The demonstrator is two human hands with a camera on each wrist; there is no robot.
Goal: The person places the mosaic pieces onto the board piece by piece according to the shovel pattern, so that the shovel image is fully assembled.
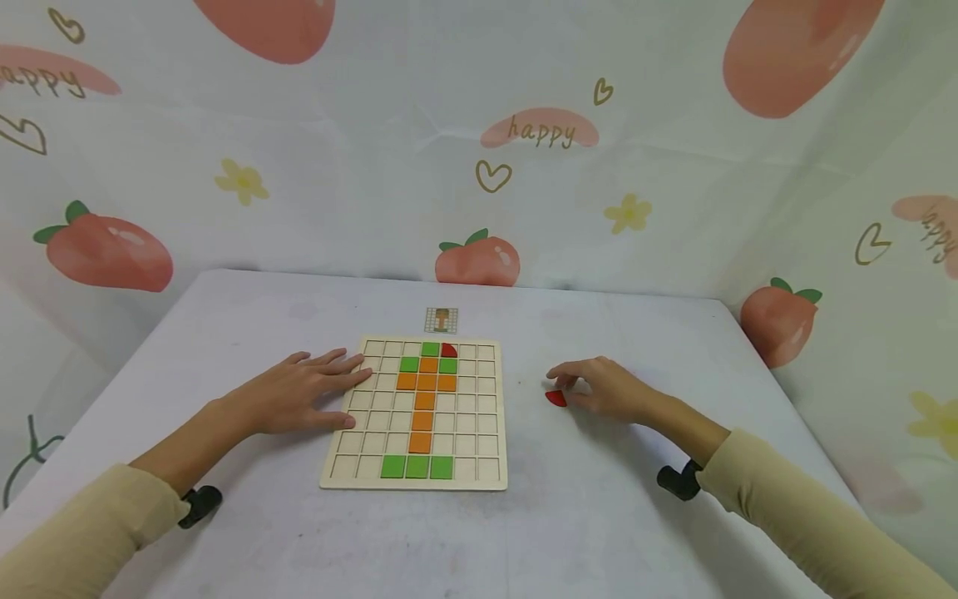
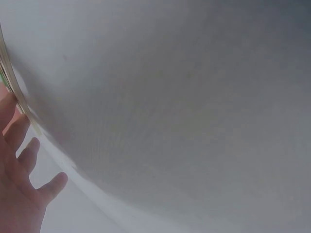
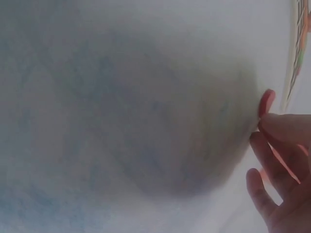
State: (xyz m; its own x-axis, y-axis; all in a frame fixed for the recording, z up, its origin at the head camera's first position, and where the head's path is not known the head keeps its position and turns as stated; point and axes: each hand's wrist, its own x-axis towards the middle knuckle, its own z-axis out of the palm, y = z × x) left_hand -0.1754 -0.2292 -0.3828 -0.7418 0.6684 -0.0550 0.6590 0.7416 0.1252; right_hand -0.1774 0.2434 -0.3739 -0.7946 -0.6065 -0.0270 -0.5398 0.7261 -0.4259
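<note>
On the table lies a wooden grid board (image 1: 479, 416) with green square tiles (image 1: 417, 467), orange square tiles (image 1: 424, 401) and a red quarter-round tile (image 1: 449, 351) set in its cells. My left hand (image 1: 299, 393) rests at the board's left edge, fingers spread and fairly straight, fingertips over the rim. Right of the board, my right hand (image 1: 602, 389) has its thumb and curled fingers at a second red rounded tile (image 1: 556, 398), low over the table. The right wrist view shows this red tile (image 3: 266, 102) sticking out past the thumb tip, pinched there.
A small printed pattern card (image 1: 441, 320) lies just behind the board. The white tabletop (image 1: 636, 516) runs back to a hanging cloth (image 1: 374, 191) printed with peaches. Black wrist cameras (image 1: 679, 481) sit at both sleeve cuffs.
</note>
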